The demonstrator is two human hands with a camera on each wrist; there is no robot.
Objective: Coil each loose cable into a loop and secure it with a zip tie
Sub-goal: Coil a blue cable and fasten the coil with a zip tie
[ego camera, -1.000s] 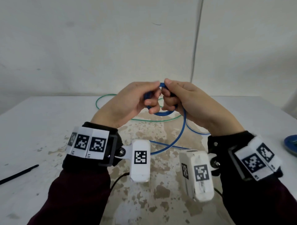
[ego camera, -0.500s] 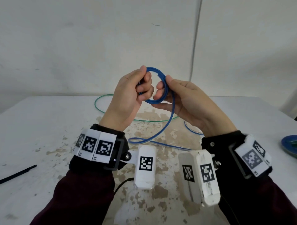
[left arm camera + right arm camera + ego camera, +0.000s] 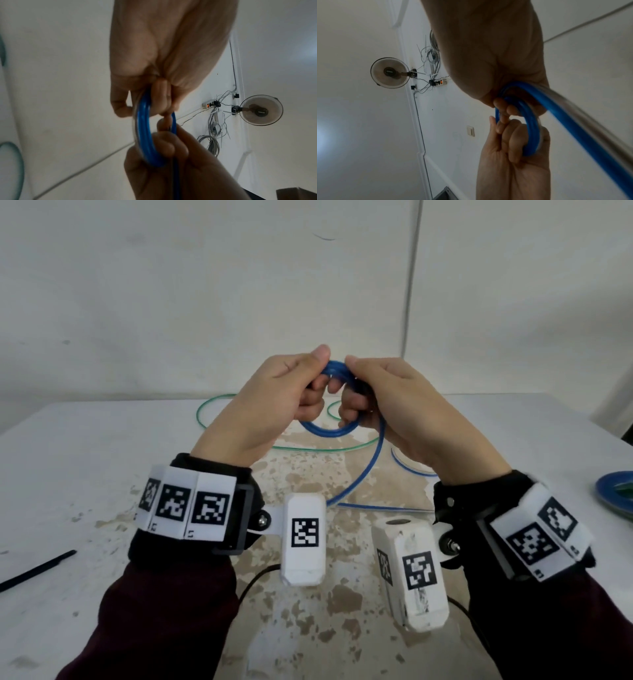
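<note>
A small coil of blue cable (image 3: pixel 329 430) hangs in the air above the table, held by both hands. My left hand (image 3: pixel 291 392) grips its left side with curled fingers; my right hand (image 3: pixel 380 395) grips its right side. The wrist views show the blue cable (image 3: pixel 145 135) (image 3: pixel 529 128) as several stacked turns running through both fists. A loose tail of the cable drops from the right hand to the table (image 3: pixel 85 457) and trails right. A green cable (image 3: pixel 205 412) lies loose on the table behind the hands. A black zip tie (image 3: pixel 37 566) lies at the left edge.
A blue plate (image 3: pixel 616 494) sits at the right table edge. A white wall stands close behind the table. The tabletop in front of me is worn and stained. A wall fan (image 3: pixel 260 110) and a power strip with wires show in the wrist views.
The hands have come down from their raised position and closed tighter on the coil, thumbs meeting on top. The loop now hangs below the fingers, and the tail has shifted.
</note>
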